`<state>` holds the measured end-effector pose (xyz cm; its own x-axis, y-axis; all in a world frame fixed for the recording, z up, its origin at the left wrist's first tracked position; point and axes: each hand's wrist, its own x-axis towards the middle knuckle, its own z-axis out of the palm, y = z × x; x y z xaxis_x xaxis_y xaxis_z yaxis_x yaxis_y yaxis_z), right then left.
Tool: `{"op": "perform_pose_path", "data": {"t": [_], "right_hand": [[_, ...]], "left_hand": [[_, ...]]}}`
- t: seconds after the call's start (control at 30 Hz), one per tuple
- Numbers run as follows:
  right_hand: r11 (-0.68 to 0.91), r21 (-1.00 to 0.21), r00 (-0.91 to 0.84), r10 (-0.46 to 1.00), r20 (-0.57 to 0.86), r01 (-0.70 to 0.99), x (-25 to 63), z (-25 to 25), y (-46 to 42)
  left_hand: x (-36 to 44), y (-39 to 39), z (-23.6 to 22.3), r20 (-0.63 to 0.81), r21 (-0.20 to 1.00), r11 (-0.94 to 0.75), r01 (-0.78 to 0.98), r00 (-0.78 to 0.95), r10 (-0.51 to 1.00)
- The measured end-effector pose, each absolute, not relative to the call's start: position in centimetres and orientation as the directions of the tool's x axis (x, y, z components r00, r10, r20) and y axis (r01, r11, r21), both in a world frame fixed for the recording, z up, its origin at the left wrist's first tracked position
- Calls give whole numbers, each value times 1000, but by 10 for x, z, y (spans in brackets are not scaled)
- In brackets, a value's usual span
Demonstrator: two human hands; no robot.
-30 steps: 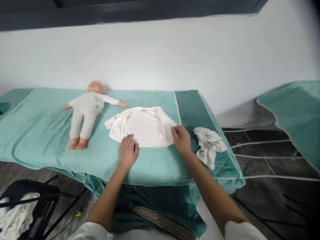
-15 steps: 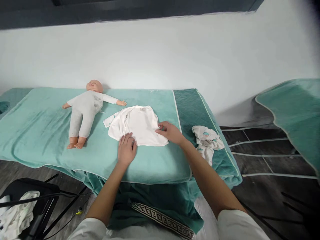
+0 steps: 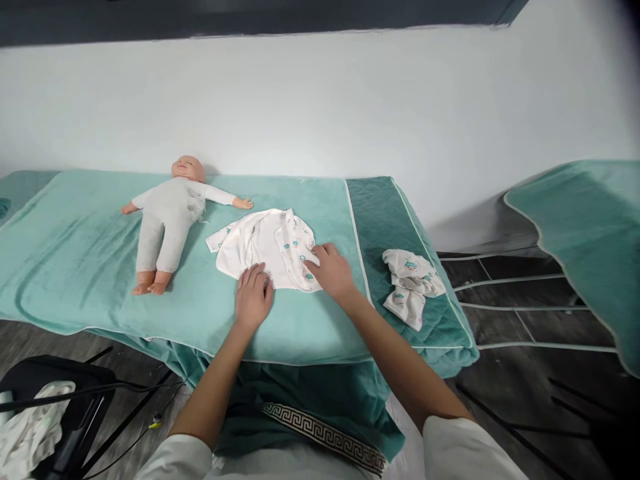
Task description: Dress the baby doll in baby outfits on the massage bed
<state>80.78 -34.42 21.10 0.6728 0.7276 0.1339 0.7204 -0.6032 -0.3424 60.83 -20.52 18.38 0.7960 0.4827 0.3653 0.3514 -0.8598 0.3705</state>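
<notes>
- A small white garment (image 3: pixel 263 248) lies spread on the teal cover (image 3: pixel 310 340) in front of me, between and just beyond my two hands, which are well apart from each other.
- My left hand (image 3: pixel 254 299) rests palm down at its near hem, fingers extended and lying over the cloth's edge.
- My right hand (image 3: pixel 334 270) touches its right side, thumb and fingers spread along a turned-in panel printed with small teal figures; I cannot tell whether they pinch the fabric.
- A patterned sleeve (image 3: pixel 219 240) points out on the left, toward a doll (image 3: pixel 170 203) lying face up, arms outstretched.
- Right of my right hand, a crumpled printed cloth (image 3: pixel 413 273) sits on the darker quilted section (image 3: pixel 381 220).
</notes>
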Motion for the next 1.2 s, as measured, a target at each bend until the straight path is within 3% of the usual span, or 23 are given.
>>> {"op": "perform_pose_path", "data": {"t": [0.17,0.43,0.53,0.6,0.73,0.83,0.97,1.07,1.2], "right_hand": [[-394,-269,438,890,126,879,801,216,-350],[-412,-207,434,898,73,887,790,219,-357],[-417,-259,457,881,120,871,788,213,-357],[-401,-383,490,855,168,832,790,207,-356],[-287,-770,647,734,205,569,815,203,-362],[-204,-944,832,544,112,260,863,213,-374],[-177,-976,984,148,104,130,937,221,-383],[-251,-961,993,62,102,115,961,207,-381],[-413,-891,982,60,177,186,948,177,-379]], "left_hand": [[608,-205,184,357,377,-857,352,799,485],[608,-206,185,365,379,-859,344,797,481],[608,-206,185,362,377,-860,344,799,479],[608,-206,185,359,376,-860,346,801,479],[607,-206,185,361,376,-859,348,799,482],[607,-206,184,366,373,-860,348,797,481],[607,-205,183,372,368,-863,345,796,477],[608,-205,183,377,370,-862,347,792,480],[608,-205,183,374,363,-864,349,795,478]]}}
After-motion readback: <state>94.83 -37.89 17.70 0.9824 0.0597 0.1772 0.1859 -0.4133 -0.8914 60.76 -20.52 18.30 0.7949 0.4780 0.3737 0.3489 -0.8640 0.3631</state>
